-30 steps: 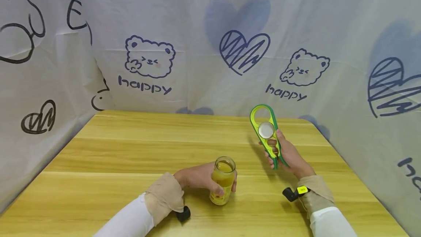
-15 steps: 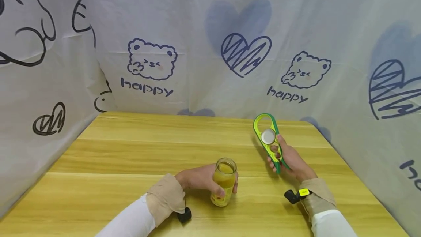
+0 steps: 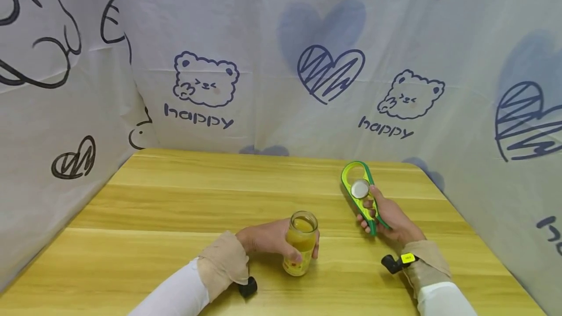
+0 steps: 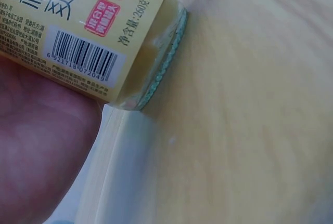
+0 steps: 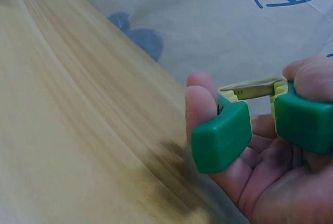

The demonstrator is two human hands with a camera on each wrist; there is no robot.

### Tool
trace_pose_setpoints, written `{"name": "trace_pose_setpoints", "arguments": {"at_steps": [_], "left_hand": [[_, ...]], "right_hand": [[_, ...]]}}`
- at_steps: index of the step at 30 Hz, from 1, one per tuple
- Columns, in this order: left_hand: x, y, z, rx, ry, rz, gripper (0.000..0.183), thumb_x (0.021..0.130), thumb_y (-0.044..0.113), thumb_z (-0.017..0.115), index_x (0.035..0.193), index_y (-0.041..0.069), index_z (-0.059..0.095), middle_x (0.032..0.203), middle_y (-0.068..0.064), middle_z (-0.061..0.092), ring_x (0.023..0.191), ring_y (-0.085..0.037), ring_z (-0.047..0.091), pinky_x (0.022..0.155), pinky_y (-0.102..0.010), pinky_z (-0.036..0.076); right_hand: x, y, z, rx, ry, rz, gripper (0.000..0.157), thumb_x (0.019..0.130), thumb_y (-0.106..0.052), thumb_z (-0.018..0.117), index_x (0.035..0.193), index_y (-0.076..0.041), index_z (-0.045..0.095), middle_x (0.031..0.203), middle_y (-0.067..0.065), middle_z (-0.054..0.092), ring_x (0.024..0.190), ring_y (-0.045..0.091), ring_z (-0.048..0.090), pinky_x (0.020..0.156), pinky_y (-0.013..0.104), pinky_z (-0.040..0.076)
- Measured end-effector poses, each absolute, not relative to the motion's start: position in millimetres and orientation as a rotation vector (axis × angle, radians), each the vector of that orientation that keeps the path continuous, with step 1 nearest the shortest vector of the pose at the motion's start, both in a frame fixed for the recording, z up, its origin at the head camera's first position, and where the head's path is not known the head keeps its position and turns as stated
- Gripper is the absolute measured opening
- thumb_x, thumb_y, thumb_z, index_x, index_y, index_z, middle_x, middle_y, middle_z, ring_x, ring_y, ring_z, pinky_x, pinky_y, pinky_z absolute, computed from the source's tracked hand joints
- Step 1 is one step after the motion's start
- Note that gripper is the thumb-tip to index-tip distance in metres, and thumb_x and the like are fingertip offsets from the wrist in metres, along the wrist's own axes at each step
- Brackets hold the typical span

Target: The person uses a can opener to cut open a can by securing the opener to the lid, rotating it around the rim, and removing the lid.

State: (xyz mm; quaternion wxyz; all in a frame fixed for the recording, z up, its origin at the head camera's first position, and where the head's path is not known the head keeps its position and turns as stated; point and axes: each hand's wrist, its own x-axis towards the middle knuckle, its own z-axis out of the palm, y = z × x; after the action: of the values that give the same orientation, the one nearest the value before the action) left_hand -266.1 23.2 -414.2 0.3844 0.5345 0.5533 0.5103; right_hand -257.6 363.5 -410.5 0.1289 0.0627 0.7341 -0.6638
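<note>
My left hand (image 3: 270, 238) grips an open glass jar (image 3: 302, 243) of yellow contents around its side, mouth up. The jar's printed label and barcode (image 4: 80, 55) show in the left wrist view, its base close to the wood. To the right, my right hand (image 3: 391, 216) holds a green and yellow jar opener (image 3: 356, 172) by its handles. A round silver lid (image 3: 360, 188) sits between the opener's arms. In the right wrist view the two green handle ends (image 5: 221, 138) stand apart, thumb on one side and fingers on the other.
Both hands are over a wooden table (image 3: 175, 199). Pale cloth (image 3: 272, 101) printed with hearts, bears and "happy" hangs behind and on both sides. A small black camera (image 3: 395, 263) is strapped to the right wrist, another (image 3: 248, 287) to the left.
My right hand has come lower and slightly nearer with the jar opener and lid, closer to the tabletop. My left hand and the jar stay nearly still; the head view has shifted slightly.
</note>
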Motion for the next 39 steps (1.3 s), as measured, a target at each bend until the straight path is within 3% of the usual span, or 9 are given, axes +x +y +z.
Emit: {"name": "trace_pose_setpoints", "arguments": {"at_steps": [3,6,13,17,25,29,39], "left_hand": [[-265.6,22.9,-414.1,1.348,1.424,1.299,0.06,0.089,0.036,0.077,0.122,-0.007,0.051,0.114,-0.007,0.063,0.105,-0.008,0.061,0.102,-0.032,0.052],[-265.4,22.8,-414.1,1.346,1.419,1.3,0.062,0.089,0.038,0.078,0.123,-0.007,0.051,0.114,-0.003,0.063,0.105,-0.009,0.061,0.102,-0.032,0.052],[-265.2,22.7,-416.6,1.357,1.404,1.305,0.068,0.089,0.044,0.078,0.124,-0.007,0.05,0.118,-0.027,0.059,0.107,-0.011,0.061,0.103,-0.033,0.052],[-265.5,23.2,-417.9,1.369,1.393,1.31,0.069,0.089,0.044,0.078,0.124,-0.008,0.049,0.121,-0.038,0.053,0.108,-0.012,0.061,0.104,-0.033,0.052],[-265.5,22.7,-417.0,1.355,1.394,1.311,0.068,0.089,0.043,0.079,0.123,-0.008,0.05,0.12,-0.033,0.056,0.107,-0.012,0.061,0.103,-0.033,0.052],[-265.2,22.3,-416.7,1.357,1.388,1.312,0.068,0.089,0.044,0.079,0.122,-0.008,0.049,0.12,-0.037,0.054,0.107,-0.012,0.061,0.103,-0.033,0.052],[-266.1,22.1,-416.1,1.362,1.4,1.302,0.06,0.091,0.035,0.076,0.123,-0.007,0.049,0.122,-0.038,0.054,0.107,-0.013,0.061,0.103,-0.033,0.052]], "right_hand": [[-257.1,363.9,-411.9,0.194,2.122,-1.943,0.064,0.102,-0.074,0.025,0.099,-0.012,0.042,0.076,0.002,0.067,0.06,0.011,0.062,0.056,0.027,0.056],[-256.2,364.7,-412.6,0.199,2.122,-1.953,0.064,0.102,-0.074,0.025,0.1,-0.012,0.042,0.077,0.002,0.068,0.06,0.011,0.063,0.058,0.027,0.057],[-254.5,367.7,-413.7,0.221,2.081,-1.969,0.063,0.103,-0.073,0.026,0.093,-0.014,0.048,0.079,0.003,0.07,0.062,0.011,0.063,0.06,0.028,0.057],[-254.0,369.8,-414.6,0.251,2.066,-1.974,0.063,0.105,-0.069,0.025,0.097,-0.012,0.05,0.078,0.003,0.07,0.062,0.011,0.064,0.061,0.027,0.058],[-254.9,369.6,-414.3,0.308,2.063,-1.953,0.064,0.107,-0.064,0.027,0.112,-0.004,0.049,0.079,0.003,0.072,0.061,0.011,0.066,0.059,0.024,0.058],[-254.8,370.2,-413.6,0.301,2.018,-1.986,0.064,0.108,-0.062,0.026,0.117,-0.002,0.046,0.08,0.004,0.073,0.062,0.011,0.066,0.06,0.024,0.058],[-254.4,372.7,-413.7,0.293,1.862,-2.053,0.06,0.108,-0.062,0.024,0.111,-0.007,0.047,0.081,0.006,0.071,0.06,0.011,0.064,0.057,0.022,0.056]]}}
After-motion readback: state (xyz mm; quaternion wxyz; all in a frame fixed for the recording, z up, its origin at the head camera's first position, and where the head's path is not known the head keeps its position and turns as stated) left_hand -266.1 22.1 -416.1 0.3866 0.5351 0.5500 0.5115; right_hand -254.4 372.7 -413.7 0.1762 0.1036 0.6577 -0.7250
